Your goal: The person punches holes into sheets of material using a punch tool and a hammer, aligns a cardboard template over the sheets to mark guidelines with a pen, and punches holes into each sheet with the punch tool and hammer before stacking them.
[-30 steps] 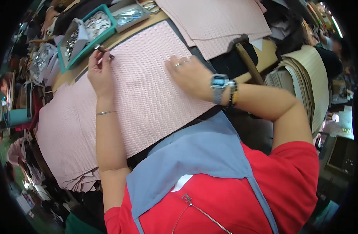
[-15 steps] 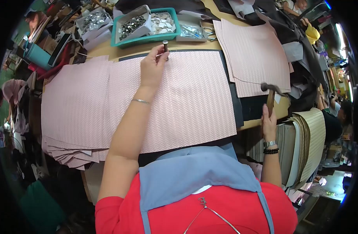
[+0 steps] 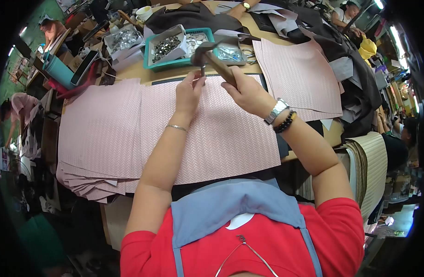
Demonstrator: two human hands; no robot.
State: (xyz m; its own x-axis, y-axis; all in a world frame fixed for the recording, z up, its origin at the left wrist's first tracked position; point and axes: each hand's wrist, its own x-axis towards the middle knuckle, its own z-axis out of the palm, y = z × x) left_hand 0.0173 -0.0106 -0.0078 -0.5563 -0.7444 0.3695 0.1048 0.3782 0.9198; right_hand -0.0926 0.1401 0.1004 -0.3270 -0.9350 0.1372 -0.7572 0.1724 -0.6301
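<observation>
My left hand (image 3: 189,96) pinches a short metal punch (image 3: 202,72), upright near the far edge of a pink embossed sheet (image 3: 221,143). My right hand (image 3: 252,96) is wrapped round the wooden handle of a hammer (image 3: 222,69). The hammer's head is raised just over the punch's top; the overlap hides whether they touch. A dark board (image 3: 283,147) shows under the sheet's right side. More pink sheets (image 3: 99,129) lie stacked to the left, fanned out at their near edges.
Beyond the sheet, a teal tray (image 3: 149,64) holds small metal parts, beside a white box (image 3: 124,41) of fittings. Pink sheets (image 3: 297,69) and dark material (image 3: 362,87) lie at the right. Another person's hand (image 3: 235,11) rests at the table's far side.
My right hand has swung the hammer from the right side of the table to above the punch. My left hand still holds the punch upright; the whole view has shifted slightly.
</observation>
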